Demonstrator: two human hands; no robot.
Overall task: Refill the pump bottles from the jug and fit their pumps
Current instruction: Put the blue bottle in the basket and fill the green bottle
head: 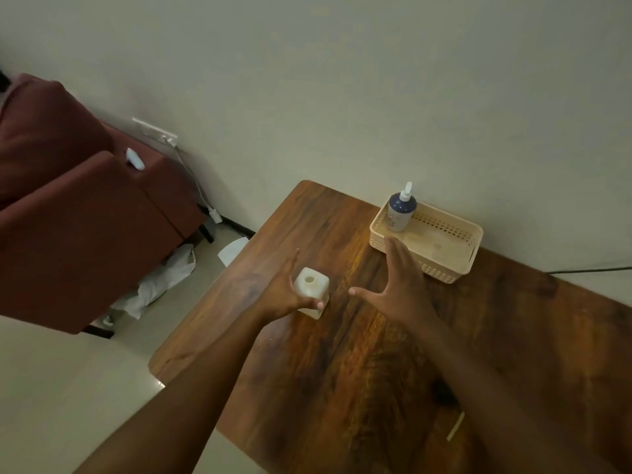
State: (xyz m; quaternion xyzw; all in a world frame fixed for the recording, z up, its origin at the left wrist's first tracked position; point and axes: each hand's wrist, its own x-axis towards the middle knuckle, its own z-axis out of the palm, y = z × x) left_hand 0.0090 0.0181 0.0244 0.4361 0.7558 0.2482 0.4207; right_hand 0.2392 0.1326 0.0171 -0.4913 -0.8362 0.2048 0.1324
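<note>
A small square white bottle (pixel 312 285) with an open neck and no pump stands upright on the wooden table (pixel 376 354). My left hand (pixel 285 289) grips its left side, thumb at the front. My right hand (pixel 398 285) hovers to the right of the bottle with fingers spread, holding nothing, its fingertips near the basket. A blue pump bottle (pixel 400 210) with a white pump fitted stands in the left corner of a cream perforated basket (pixel 444 268) at the back of the table. No jug is in view.
The table stands against a pale wall. A thin pale strip (pixel 456 426) lies on the table near its front right. Left of the table are a dark red sofa (pixel 85 217), crumpled white cloth (pixel 160 278) on the floor, and a wall socket with a cable (pixel 191 172).
</note>
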